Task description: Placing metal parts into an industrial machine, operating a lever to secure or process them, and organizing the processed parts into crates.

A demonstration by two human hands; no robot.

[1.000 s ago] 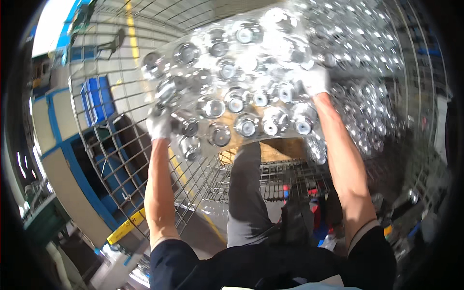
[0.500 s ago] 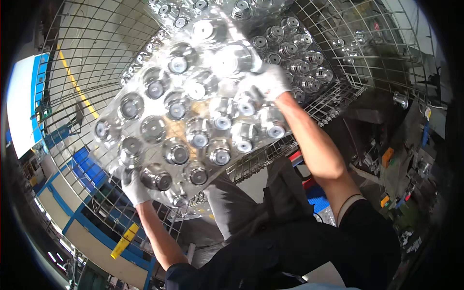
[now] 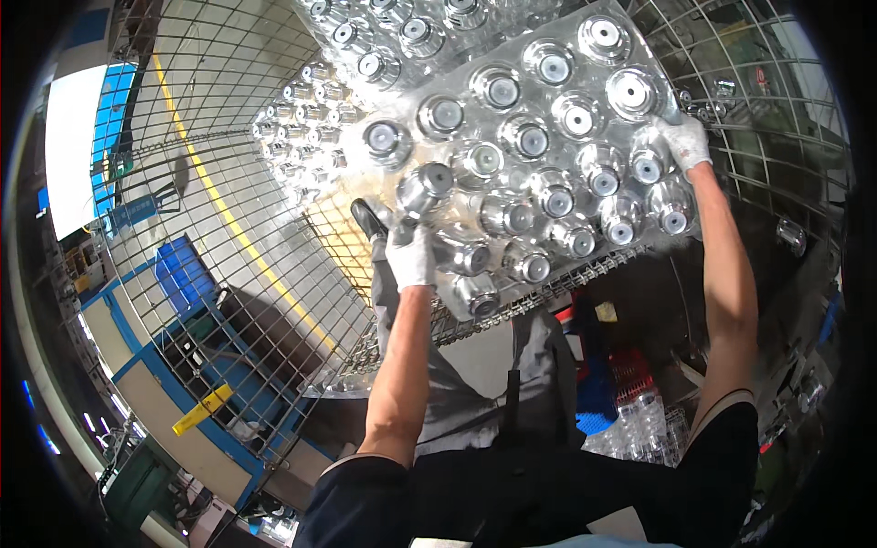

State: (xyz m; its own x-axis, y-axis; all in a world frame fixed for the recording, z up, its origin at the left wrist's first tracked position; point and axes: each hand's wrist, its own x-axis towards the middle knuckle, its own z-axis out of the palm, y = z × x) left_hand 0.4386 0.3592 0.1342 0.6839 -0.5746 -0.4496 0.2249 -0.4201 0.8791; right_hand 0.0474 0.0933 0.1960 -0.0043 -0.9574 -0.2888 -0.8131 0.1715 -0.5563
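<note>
Tray point(image 3: 473, 126) of shiny silver cups point(image 3: 553, 68) was held between two white-gloved hands over the front edge of a wire cage point(image 3: 585, 277).

At far left, a blue bin point(image 3: 185, 272) stood beyond the cage's left wall, with a yellow tag point(image 3: 203, 409) lower down. Inside the cage, a cluster of similar cups point(image 3: 315, 119) sat past the tray's left edge. Next, the left hand point(image 3: 411, 256) grasped that same edge. The clear plastic sloped upward to the right, its cups in rows; whether anything supported it from below could not be told. Finally, the right hand point(image 3: 685, 143) was clasped around the right edge. Below, outside the cage's front edge, was a red basket point(image 3: 630, 373).
</note>
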